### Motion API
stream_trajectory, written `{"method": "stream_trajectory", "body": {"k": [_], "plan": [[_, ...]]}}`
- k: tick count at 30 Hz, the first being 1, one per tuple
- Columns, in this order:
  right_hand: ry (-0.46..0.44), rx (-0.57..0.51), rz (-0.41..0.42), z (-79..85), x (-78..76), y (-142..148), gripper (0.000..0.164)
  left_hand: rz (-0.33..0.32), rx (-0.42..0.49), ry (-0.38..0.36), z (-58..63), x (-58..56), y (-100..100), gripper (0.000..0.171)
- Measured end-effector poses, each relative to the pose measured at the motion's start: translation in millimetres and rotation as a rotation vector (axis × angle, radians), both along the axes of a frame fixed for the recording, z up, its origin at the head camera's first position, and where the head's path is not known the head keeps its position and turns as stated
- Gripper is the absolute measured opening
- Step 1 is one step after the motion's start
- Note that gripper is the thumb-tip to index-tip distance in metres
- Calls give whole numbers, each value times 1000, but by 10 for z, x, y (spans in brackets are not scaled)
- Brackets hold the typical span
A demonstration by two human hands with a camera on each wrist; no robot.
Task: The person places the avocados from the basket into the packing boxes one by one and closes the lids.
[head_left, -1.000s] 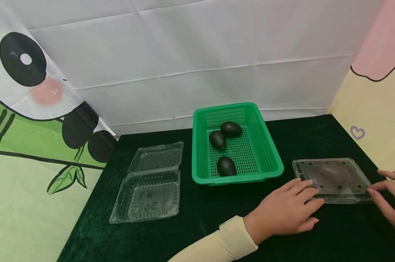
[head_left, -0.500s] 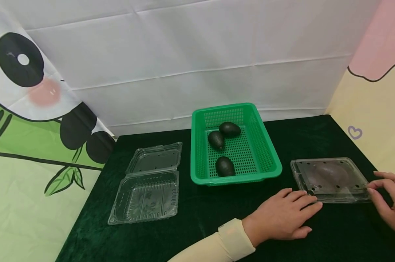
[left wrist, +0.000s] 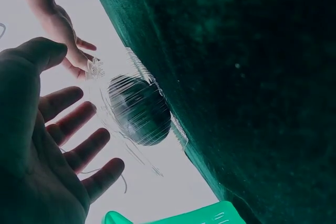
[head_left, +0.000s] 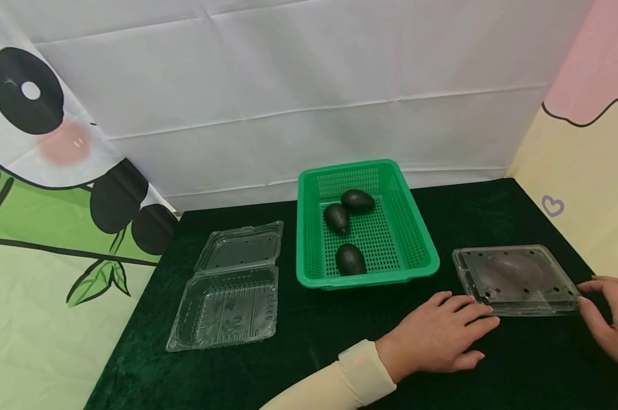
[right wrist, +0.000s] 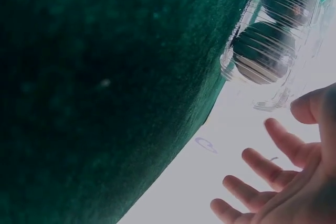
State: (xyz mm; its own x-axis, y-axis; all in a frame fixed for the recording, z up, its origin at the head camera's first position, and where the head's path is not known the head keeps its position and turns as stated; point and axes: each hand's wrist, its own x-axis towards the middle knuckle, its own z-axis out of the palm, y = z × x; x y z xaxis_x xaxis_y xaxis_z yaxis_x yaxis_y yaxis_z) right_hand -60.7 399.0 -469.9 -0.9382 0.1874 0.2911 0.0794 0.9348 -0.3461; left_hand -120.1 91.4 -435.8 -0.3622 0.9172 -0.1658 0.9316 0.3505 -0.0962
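A clear plastic clamshell box [head_left: 514,276] lies shut on the right of the table, with dark avocados [right wrist: 262,52] inside it. My left hand [head_left: 437,336] is at the box's front left corner, fingers loosely extended; the left wrist view shows its palm [left wrist: 44,145] and spread fingers with nothing in them. At the right end of the box is my right hand [head_left: 613,319]. Its fingers [right wrist: 268,167] are apart and bare in the right wrist view, the thumb close to the box corner.
A green plastic basket [head_left: 425,250] with three avocados [head_left: 351,259] stands mid-table towards the back. Left of it lies an open, empty clamshell box [head_left: 224,307], its lid folded back. The dark green cloth [head_left: 298,341] meets printed fabric walls behind and at both sides.
My left hand has drawn back slightly from the shut box, down and to the left. The right thumb and finger, close together at the box's corner before, have spread apart.
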Motion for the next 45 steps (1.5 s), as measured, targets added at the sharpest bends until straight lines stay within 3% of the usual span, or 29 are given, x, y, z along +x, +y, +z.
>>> {"method": "stream_trajectory", "body": {"k": [9,15,21,28,35,45], "plan": [[-87,34,-33,30,8,-21,30,26,44,10,5,6,-78,69],[-71,23,-31,4,-4,-5,28,140,127,62,-23,31,-119,69],[-43,-6,-13,-67,-10,35,23,253,81,148,-66,85,-92,74],[-22,-12,18,-92,-12,74,21,341,31,101,-100,122,-59,80],[4,-22,10,-52,10,57,22,486,108,17,-62,149,133,67],[14,-35,13,-69,18,57,22,706,185,32,-48,162,362,58]]}}
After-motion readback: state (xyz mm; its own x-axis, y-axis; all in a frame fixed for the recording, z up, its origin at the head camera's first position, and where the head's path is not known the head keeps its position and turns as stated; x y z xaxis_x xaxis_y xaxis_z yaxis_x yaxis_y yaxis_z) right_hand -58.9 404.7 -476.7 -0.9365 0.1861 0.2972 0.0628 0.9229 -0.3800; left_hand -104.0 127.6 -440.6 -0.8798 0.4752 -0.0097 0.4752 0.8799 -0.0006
